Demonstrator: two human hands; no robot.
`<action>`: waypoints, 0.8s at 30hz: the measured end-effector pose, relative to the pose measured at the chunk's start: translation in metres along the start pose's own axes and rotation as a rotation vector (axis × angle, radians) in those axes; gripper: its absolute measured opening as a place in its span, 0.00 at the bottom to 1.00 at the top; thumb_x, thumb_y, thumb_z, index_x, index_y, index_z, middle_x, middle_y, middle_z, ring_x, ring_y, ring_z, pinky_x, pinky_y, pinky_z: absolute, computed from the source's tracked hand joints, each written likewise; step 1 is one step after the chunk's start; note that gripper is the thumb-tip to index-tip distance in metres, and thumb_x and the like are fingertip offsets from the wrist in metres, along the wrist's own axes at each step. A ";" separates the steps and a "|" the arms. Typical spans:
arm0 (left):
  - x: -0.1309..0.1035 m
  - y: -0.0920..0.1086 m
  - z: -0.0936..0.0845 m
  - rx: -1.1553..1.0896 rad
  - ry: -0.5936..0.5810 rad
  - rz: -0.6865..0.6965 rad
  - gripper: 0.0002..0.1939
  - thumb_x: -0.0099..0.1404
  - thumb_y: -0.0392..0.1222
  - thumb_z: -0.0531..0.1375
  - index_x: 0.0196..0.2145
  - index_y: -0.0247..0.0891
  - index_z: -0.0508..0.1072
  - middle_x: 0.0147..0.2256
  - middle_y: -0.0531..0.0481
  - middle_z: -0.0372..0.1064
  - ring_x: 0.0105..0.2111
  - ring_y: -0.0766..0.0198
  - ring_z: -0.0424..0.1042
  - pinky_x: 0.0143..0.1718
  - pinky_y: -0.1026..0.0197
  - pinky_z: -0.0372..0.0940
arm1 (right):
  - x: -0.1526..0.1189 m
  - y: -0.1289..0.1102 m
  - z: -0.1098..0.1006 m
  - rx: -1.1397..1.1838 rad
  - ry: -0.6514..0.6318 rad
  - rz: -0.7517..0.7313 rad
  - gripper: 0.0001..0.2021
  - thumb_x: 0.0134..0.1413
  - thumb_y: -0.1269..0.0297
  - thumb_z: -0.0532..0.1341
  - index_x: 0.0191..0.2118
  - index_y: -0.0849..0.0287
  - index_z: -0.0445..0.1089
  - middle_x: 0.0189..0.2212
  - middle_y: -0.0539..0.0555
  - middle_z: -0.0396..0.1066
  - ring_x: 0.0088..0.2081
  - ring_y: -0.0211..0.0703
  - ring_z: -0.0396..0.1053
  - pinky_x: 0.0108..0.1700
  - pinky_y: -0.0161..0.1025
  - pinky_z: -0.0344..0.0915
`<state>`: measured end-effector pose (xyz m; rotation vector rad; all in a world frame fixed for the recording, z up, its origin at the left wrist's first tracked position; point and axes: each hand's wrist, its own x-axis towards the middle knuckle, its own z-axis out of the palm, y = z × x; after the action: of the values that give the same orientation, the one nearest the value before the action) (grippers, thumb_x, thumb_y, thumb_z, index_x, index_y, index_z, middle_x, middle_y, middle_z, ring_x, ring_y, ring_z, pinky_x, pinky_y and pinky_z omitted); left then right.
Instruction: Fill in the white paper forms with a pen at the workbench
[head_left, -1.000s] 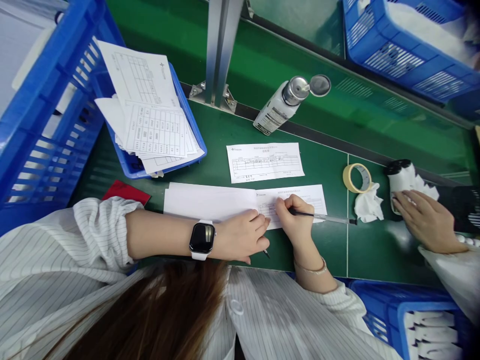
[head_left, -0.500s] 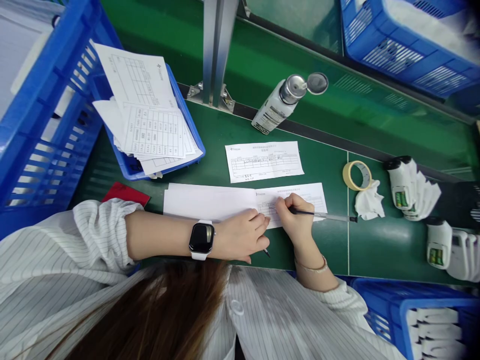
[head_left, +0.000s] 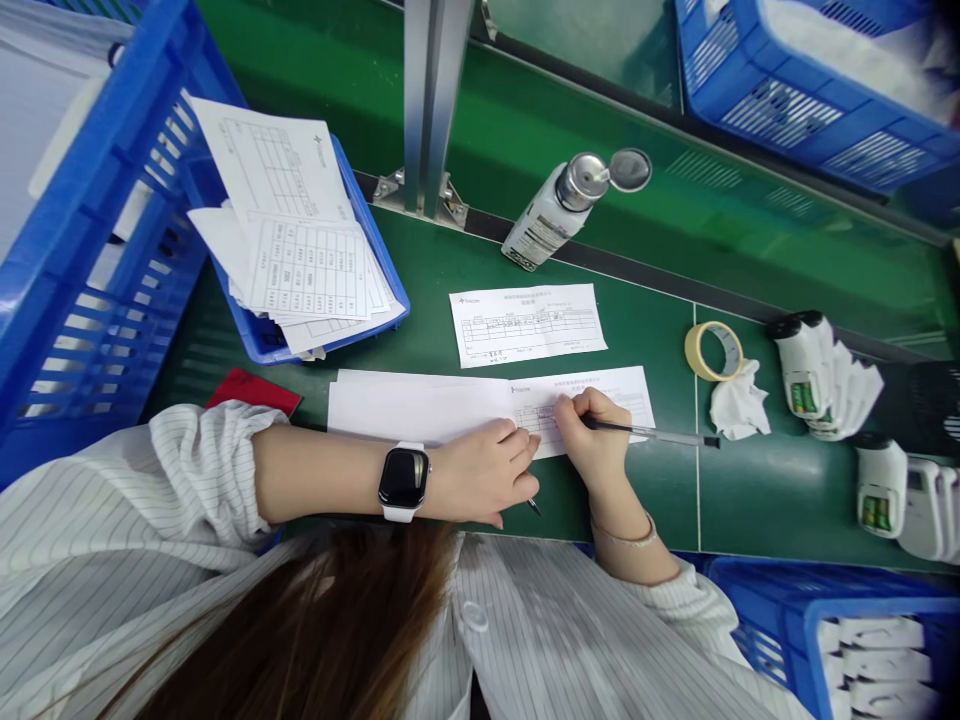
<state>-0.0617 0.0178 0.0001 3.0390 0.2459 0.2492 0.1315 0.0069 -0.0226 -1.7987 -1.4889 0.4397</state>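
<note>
Pad [head_left: 420, 402], centre frame: form [head_left: 566, 386] at its right apparently part-filled, remainder likely unwritten. Slip [head_left: 529, 327] above: one row entered. Left hand [head_left: 487, 468] lies on pad, grip unclear; right hand [head_left: 598, 435] pinches pen [head_left: 667, 436].

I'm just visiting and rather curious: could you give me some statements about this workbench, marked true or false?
1. The right grip holds a pen. True.
2. The left grip is lifting the tape roll. False: it rests at the near edge of the open booklet; the roll lies on the bench.
3. The bottle has its lid flipped open. True.
4. The blue tray of papers stands right of the bottle. False: it stands to the left.
5. A watch is on the left wrist. True.
</note>
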 end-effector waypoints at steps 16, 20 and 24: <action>0.000 0.000 -0.001 0.006 -0.015 0.010 0.26 0.56 0.62 0.57 0.40 0.35 0.66 0.53 0.31 0.59 0.48 0.50 0.63 0.45 0.55 0.54 | -0.001 0.002 0.000 0.020 0.030 0.008 0.18 0.46 0.69 0.59 0.16 0.58 0.48 0.13 0.43 0.47 0.18 0.30 0.46 0.21 0.33 0.48; 0.000 -0.001 -0.001 0.003 -0.017 0.011 0.26 0.56 0.62 0.57 0.40 0.35 0.66 0.53 0.31 0.59 0.49 0.50 0.62 0.45 0.55 0.54 | -0.001 0.002 0.001 0.014 0.037 0.005 0.18 0.46 0.69 0.59 0.16 0.58 0.49 0.13 0.43 0.47 0.18 0.30 0.46 0.20 0.33 0.48; 0.000 -0.001 0.000 -0.003 -0.013 0.007 0.26 0.55 0.61 0.57 0.40 0.35 0.66 0.53 0.31 0.59 0.50 0.50 0.62 0.45 0.55 0.54 | 0.000 0.002 0.001 0.011 0.027 0.001 0.18 0.46 0.69 0.59 0.16 0.58 0.49 0.13 0.43 0.47 0.18 0.30 0.46 0.20 0.33 0.48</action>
<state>-0.0620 0.0187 0.0002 3.0381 0.2342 0.2301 0.1323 0.0068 -0.0245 -1.7902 -1.4637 0.4218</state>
